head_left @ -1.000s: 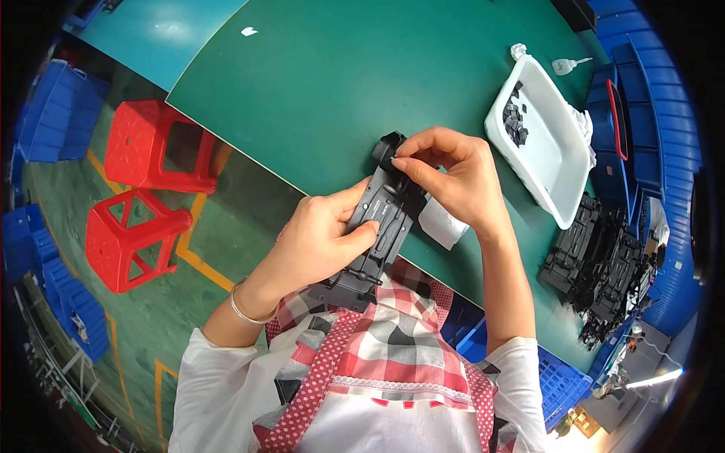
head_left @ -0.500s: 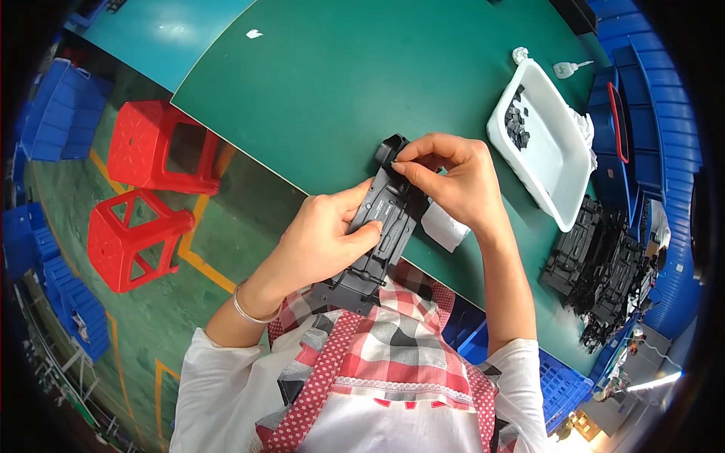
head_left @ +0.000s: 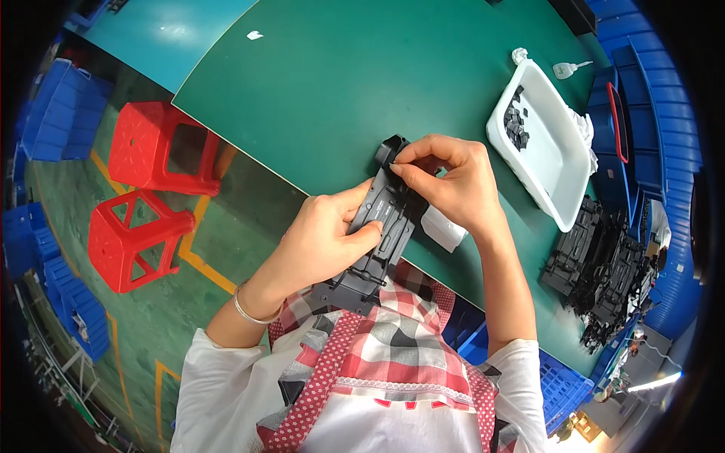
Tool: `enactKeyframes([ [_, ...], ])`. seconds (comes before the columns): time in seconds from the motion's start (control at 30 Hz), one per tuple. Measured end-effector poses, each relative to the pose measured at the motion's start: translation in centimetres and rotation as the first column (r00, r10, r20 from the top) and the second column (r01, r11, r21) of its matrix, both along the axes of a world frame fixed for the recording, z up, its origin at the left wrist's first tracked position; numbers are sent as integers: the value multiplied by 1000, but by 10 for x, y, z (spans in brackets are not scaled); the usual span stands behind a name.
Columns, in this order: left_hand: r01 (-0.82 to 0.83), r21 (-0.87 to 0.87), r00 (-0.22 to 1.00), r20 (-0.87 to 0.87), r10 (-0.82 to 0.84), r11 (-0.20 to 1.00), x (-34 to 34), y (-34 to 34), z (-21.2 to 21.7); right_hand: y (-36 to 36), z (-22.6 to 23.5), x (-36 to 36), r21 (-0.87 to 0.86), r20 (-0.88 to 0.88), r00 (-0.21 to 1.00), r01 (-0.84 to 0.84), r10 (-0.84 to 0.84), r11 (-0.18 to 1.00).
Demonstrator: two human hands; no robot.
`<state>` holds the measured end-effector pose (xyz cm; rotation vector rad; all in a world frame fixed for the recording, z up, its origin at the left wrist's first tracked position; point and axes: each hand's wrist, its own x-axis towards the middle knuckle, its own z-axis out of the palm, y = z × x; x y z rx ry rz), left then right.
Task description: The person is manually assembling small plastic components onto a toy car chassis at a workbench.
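Counter (head_left: 355, 83): a dark green surface carried everything; the long black plastic part served as the landmark at its near edge.
Red stools (head_left: 143, 196): two stood on the floor, well apart to the left of the black part.
White tray (head_left: 555, 177): lay on the counter to the right of and beyond the black part, a heap of small black pieces (head_left: 517, 121) in its far corner.
Stack of black parts (head_left: 604, 268): more mouldings of the same kind were piled at the counter's right edge, well right of the held one.
Long black plastic part (head_left: 385, 226): a slim, ribbed moulding, matt black, with a forked end pointing away from the person and its near end over the checked apron; it hung tilted over the counter's near edge.
White block (head_left: 444, 229): just beside the part on its right, half hidden under the right wrist.
Left hand (head_left: 328, 238): wrapped around the part's middle from the left, thumb on top, gripping firmly.
Right hand (head_left: 453, 181): fingertips pinched narrowly at the part's far end, perhaps on something small; I cannot tell what.
Change: against half a second earlier the grip and the part's tilt were the same; the fingers stayed busy at that far end.
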<state>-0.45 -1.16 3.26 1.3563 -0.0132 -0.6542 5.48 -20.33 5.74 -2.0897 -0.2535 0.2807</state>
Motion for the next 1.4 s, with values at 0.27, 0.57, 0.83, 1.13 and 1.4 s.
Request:
enactKeyframes([
  [0.27, -13, 6, 1000, 9, 13, 1000, -1, -2, 2, 2, 2, -2, -39, 27, 1000, -9, 10, 999],
  [0.57, 10, 59, 999, 32, -12, 998, 1, -1, 5, 1, 1, -1, -32, 60, 997, -41, 42, 999],
  [0.83, 27, 100, 999, 36, -30, 995, 2, -1, 4, 3, 0, 2, -86, 146, 981, -116, 127, 990],
  [1.13, 51, -22, 998, -39, -52, 998, 9, 1, 5, -44, 7, 14, 121, 197, 965, 154, -176, 981],
  [1.4, 40, -111, 999, 0, -40, 993, 13, 2, 4, -166, -4, 49, -609, 171, 974, 224, -150, 761],
])
